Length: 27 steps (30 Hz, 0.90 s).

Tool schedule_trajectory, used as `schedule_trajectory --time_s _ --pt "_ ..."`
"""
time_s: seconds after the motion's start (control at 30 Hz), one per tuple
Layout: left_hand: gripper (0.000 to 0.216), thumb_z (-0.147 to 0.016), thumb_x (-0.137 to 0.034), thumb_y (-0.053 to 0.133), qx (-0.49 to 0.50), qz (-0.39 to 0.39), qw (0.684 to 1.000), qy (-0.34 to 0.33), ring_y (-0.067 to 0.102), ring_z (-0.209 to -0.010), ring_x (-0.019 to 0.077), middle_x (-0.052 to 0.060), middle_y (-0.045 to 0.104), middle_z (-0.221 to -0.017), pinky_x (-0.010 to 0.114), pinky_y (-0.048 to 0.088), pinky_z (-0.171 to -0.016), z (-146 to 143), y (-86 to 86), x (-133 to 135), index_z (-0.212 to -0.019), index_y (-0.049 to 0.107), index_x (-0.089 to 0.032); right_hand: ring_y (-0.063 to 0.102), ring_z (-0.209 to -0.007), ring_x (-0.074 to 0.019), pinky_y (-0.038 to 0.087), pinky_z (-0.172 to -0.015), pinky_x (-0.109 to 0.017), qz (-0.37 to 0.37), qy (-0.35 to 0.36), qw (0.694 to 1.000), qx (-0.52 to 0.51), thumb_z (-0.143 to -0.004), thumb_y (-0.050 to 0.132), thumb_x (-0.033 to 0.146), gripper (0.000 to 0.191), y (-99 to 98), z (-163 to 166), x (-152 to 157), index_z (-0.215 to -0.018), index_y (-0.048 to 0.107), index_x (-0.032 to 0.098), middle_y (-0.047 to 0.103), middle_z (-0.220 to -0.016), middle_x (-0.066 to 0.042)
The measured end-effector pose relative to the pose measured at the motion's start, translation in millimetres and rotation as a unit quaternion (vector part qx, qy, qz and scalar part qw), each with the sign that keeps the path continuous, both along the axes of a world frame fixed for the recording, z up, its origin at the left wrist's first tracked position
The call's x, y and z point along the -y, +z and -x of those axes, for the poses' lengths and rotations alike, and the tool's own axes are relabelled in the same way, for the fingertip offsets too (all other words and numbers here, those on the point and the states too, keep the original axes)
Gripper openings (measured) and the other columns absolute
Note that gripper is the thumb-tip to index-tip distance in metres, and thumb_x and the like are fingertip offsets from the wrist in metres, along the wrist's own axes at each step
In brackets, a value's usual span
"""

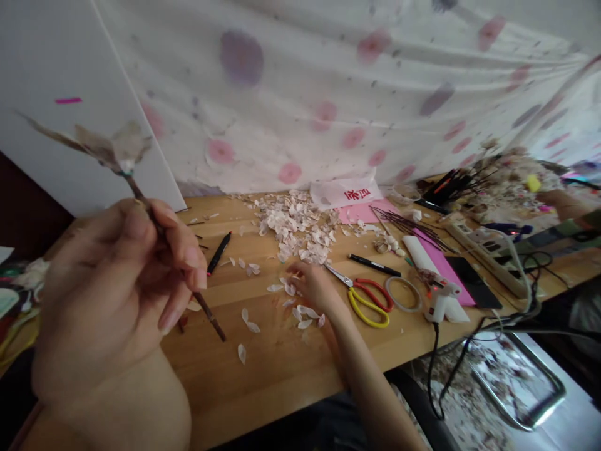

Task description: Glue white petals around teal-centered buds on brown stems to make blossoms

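Close to the camera at the left, my left hand is closed around the brown stem of a flower. Pale, dry-looking petals spread from the stem's top, with a bit of green where they join it. The stem slants down to the right past my fingers. Farther off, my right hand reaches to the tabletop, its fingers bent together on a pale petal. Other loose petals lie around that hand. Just beyond it spreads a large heap of petals.
Scissors with red and yellow handles lie right of my right hand, near a black marker, a tape ring and a corded glue gun. A phone and power strip sit farther right. Another person's arm reaches in there.
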<state>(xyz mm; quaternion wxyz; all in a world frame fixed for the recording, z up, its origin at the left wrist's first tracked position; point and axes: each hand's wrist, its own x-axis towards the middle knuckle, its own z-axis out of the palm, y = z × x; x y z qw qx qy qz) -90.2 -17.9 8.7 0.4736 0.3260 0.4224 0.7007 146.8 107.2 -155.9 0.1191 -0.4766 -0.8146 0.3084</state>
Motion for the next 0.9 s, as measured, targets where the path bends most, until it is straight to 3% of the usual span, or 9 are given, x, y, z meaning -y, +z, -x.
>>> schedule_trajectory --time_s 0.13,0.27,0.43,0.53,0.63,0.73,0.8,0.9 --pt "0.014 -0.087 -0.044 0.076 -0.114 -0.050 0.991 0.057 0.054 -0.047 0.0211 0.004 0.059 -0.061 0.023 0.027 -0.017 -14.6 7.6 4.7 -0.076 0.077 -0.036 0.070 -0.109 -0.0247 0.061 -0.093 -0.046 0.030 0.055 0.998 0.028 -0.102 0.068 0.036 0.033 -8.1 20.3 -14.9 -0.130 0.065 0.018 0.067 -0.131 -0.010" --pt "0.017 -0.089 -0.040 0.071 -0.110 -0.032 0.990 0.076 0.051 -0.044 0.0199 0.004 0.056 -0.059 0.022 0.023 -0.017 -22.5 11.0 5.1 -0.074 0.076 -0.035 0.069 -0.111 -0.0250 0.061 -0.094 -0.047 0.038 0.064 0.996 0.039 -0.103 0.067 0.037 0.034 -9.0 20.5 -16.7 -0.131 0.065 0.019 0.067 -0.133 -0.010" --pt "0.015 -0.083 -0.037 0.082 -0.084 -0.044 0.993 0.074 0.055 -0.041 0.0154 0.000 0.058 -0.054 0.017 0.032 -0.018 -22.8 13.8 -0.1 -0.072 0.077 -0.028 0.070 -0.109 -0.0246 0.062 -0.091 -0.046 0.040 0.066 0.997 0.032 -0.102 0.067 0.037 0.035 7.0 17.0 -24.9 -0.131 0.064 0.019 0.067 -0.131 -0.010" --pt "0.022 -0.067 -0.036 0.096 -0.058 -0.038 0.995 0.072 0.057 -0.037 0.0130 -0.003 0.059 -0.049 0.014 0.033 -0.017 -23.8 17.5 -2.3 -0.067 0.077 -0.024 0.071 -0.098 -0.0211 0.062 -0.086 -0.041 0.008 0.059 0.998 -0.007 -0.102 0.068 0.034 0.025 37.1 16.2 -37.0 -0.119 0.069 0.016 0.072 -0.117 -0.007" --pt "0.032 -0.055 -0.040 0.102 -0.034 -0.031 0.997 0.064 0.058 -0.035 0.0126 -0.004 0.060 -0.047 0.012 0.034 -0.017 -26.8 20.7 -4.5 -0.065 0.077 -0.023 0.067 -0.081 -0.0154 0.055 -0.078 -0.030 -0.047 0.050 0.994 -0.082 -0.097 0.068 0.015 0.004 83.3 15.4 -40.7 -0.097 0.072 0.015 0.073 -0.088 -0.002" --pt "0.035 -0.051 -0.041 0.104 -0.023 -0.020 0.997 0.064 0.059 -0.034 0.0127 -0.004 0.061 -0.046 0.012 0.034 -0.017 -26.8 19.8 -6.5 -0.064 0.078 -0.023 0.065 -0.078 -0.0125 0.051 -0.074 -0.025 -0.094 0.060 0.980 -0.165 -0.095 0.068 0.016 0.010 128.8 11.2 -27.0 -0.101 0.075 0.020 0.077 -0.093 0.000" --pt "0.031 -0.056 -0.040 0.103 -0.031 -0.025 0.998 0.040 0.061 -0.036 0.0129 -0.004 0.064 -0.049 0.011 0.036 -0.018 -22.2 15.5 -7.3 -0.068 0.079 -0.024 0.066 -0.074 -0.0119 0.051 -0.069 -0.023 -0.111 0.085 0.957 -0.253 -0.094 0.070 0.020 0.008 149.0 5.4 -12.3 -0.093 0.078 0.021 0.077 -0.086 0.001" --pt "0.017 -0.077 -0.039 0.092 -0.050 -0.033 0.998 -0.030 0.067 -0.046 0.0139 -0.003 0.070 -0.058 0.012 0.044 -0.025 -10.8 4.4 -8.8 -0.081 0.081 -0.027 0.069 -0.068 -0.0112 0.054 -0.064 -0.021 -0.124 0.092 0.917 -0.368 -0.090 0.076 0.019 0.007 162.4 -5.5 4.7 -0.084 0.079 0.022 0.078 -0.078 0.002"
